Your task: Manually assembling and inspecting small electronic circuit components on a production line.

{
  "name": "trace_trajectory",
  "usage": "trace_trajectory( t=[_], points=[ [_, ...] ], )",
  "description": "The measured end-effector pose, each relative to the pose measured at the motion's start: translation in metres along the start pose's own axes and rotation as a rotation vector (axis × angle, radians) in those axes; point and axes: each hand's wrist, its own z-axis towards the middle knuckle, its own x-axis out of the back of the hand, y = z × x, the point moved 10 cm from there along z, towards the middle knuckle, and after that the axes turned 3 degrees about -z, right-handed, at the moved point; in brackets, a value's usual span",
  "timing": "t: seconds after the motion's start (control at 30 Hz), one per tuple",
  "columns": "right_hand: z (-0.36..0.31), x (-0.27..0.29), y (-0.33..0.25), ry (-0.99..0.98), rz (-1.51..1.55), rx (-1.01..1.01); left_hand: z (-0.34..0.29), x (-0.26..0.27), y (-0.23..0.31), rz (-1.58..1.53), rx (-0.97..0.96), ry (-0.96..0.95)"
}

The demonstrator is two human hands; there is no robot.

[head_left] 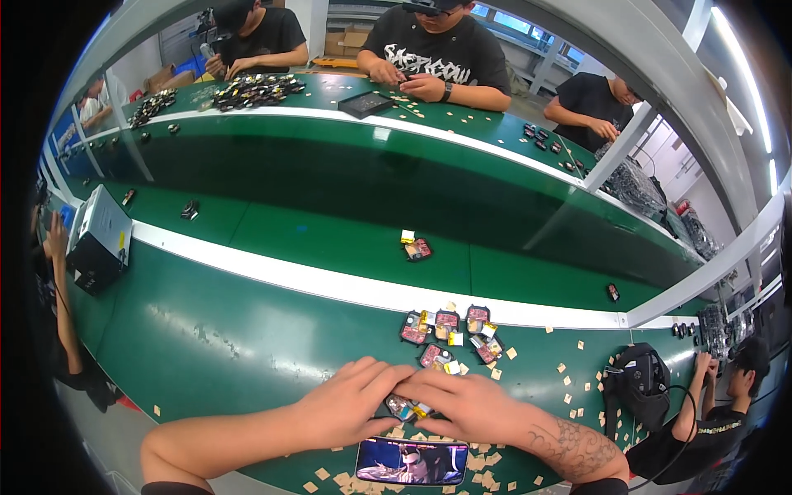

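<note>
Low in the middle of the head view, my left hand point(353, 402) and my right hand point(467, 404) meet around a small dark-cased electronic unit point(402, 407). Fingers of both hands close over its far side, and the thumbs press near its front, hiding much of it. Bits of silver, blue and yellow show inside the casing. Just below my hands lies a phone point(412, 460) with a lit picture on its screen. Beyond them sit several open units with red circuit boards point(415, 327) and yellow-and-white parts, grouped by the white rail.
Small tan square pieces point(487, 470) lie scattered around the phone and to the right. A black bag point(639, 384) rests at right, a grey box machine point(99, 239) at left. Behind the white rail point(330, 282), a green belt carries a unit point(418, 249). Co-workers sit around.
</note>
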Motion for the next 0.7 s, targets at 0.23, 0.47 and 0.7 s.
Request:
trace_trajectory(
  t=[0.23, 0.47, 0.7],
  points=[
    [-0.026, 0.014, -0.010, -0.008, 0.025, -0.140, -0.001, -0.004, 0.002, 0.071, -0.065, -0.005],
    [-0.018, 0.011, -0.028, -0.001, -0.092, -0.078, -0.003, -0.004, 0.003, 0.146, -0.106, 0.042],
    [-0.001, 0.003, -0.050, 0.006, -0.546, 0.008, -0.008, -0.002, 0.003, 0.167, -0.101, 0.084]
  ],
)
